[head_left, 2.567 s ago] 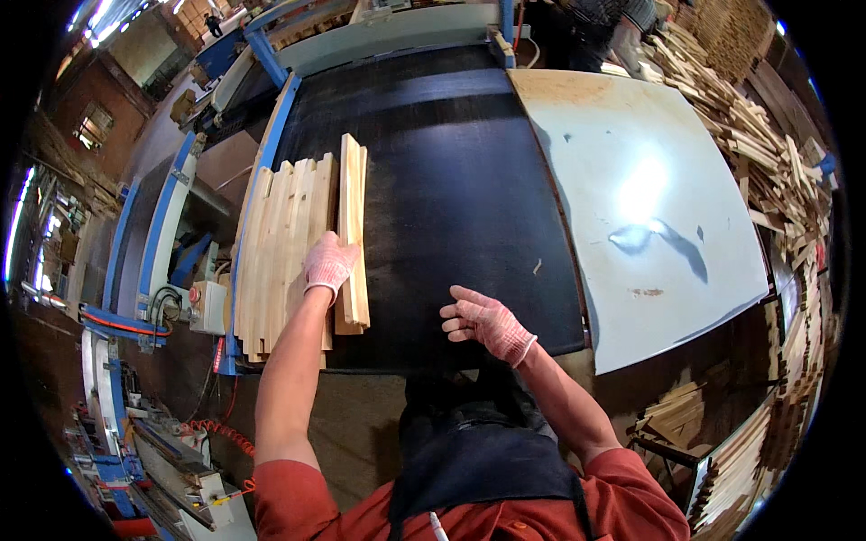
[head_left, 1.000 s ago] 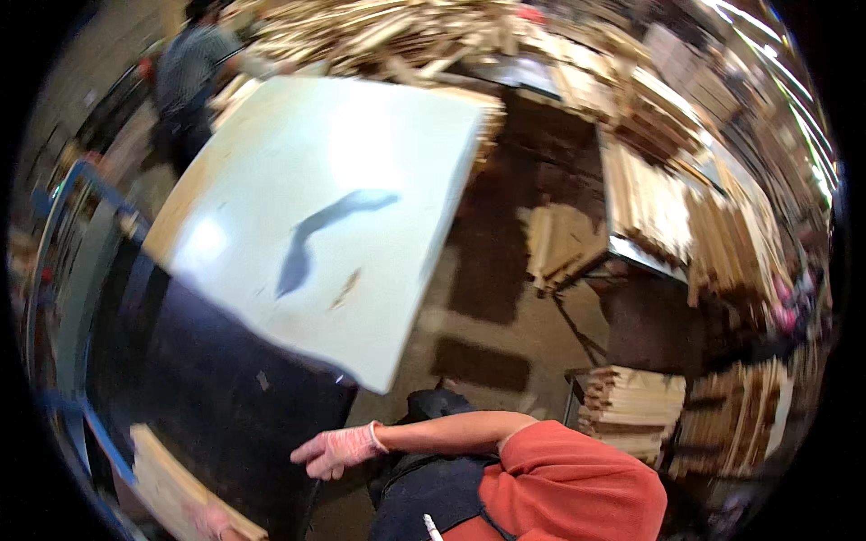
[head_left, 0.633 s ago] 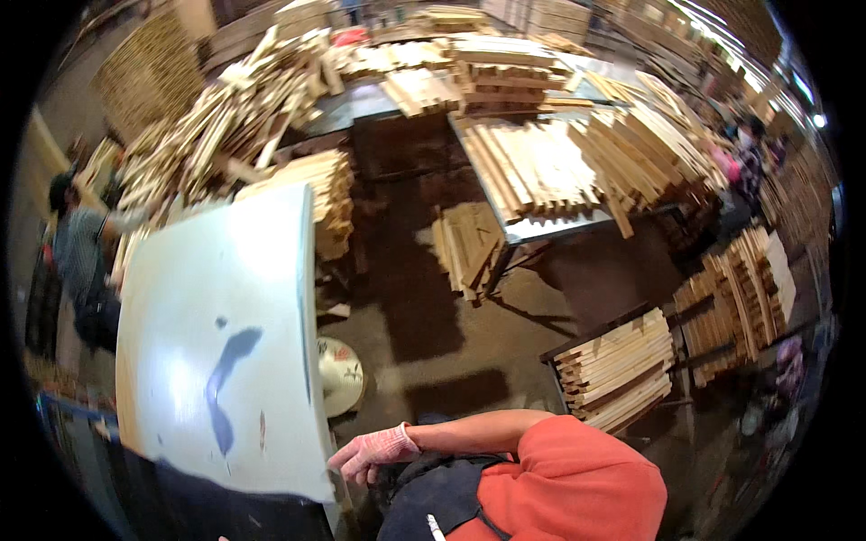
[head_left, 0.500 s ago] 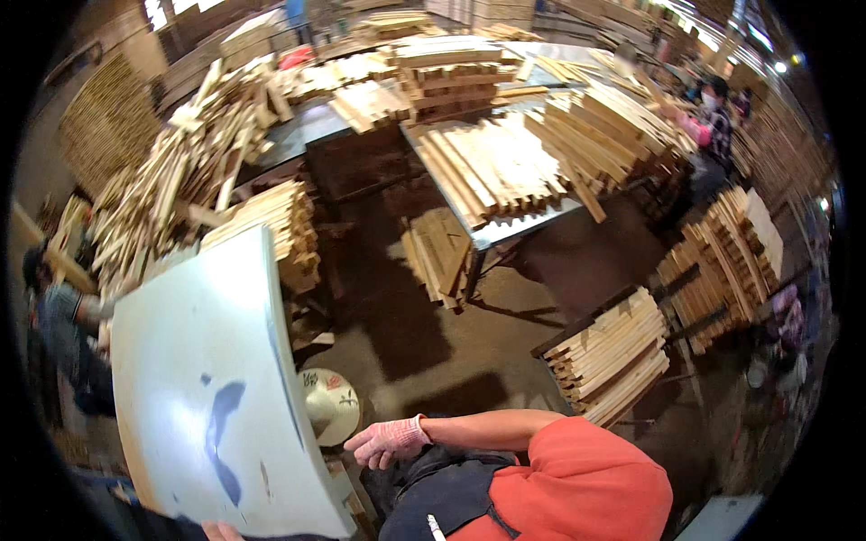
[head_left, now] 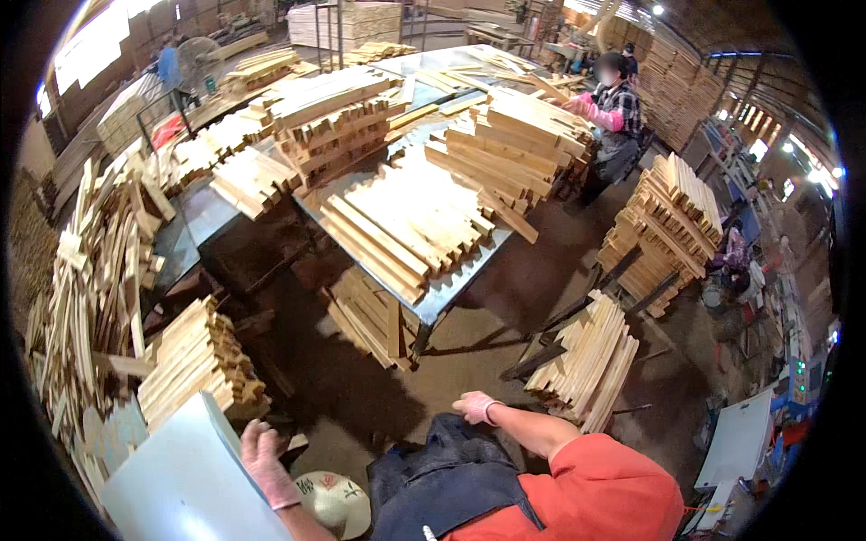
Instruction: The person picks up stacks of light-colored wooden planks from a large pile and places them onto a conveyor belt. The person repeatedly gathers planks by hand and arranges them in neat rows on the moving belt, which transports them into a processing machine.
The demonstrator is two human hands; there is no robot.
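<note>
My left hand (head_left: 266, 464), in a pink-and-white work glove, is raised beside the right edge of a smooth pale blue panel (head_left: 194, 478). Its fingers point up and are loosely stretched, with nothing seen in them. Whether it touches the panel edge I cannot tell. Out in front of my dark apron (head_left: 442, 469), my right hand (head_left: 474, 408) wears a similar glove. Its fingers reach out to the left, and no held thing shows. A pale round object (head_left: 332, 503) with dark and red marks lies just right of my left wrist.
Ahead, a metal-topped table (head_left: 442, 302) carries rows of wooden strips (head_left: 406, 212). Stacked strips stand left (head_left: 200, 356) and right (head_left: 586, 356), with a loose heap (head_left: 95, 298) at far left. A co-worker (head_left: 613, 113) stands behind the table, hands at the wood.
The view has swung to the right, so the panel sits lower left. My left hand has come up into view from the lower edge, and my right hand has moved outward.
</note>
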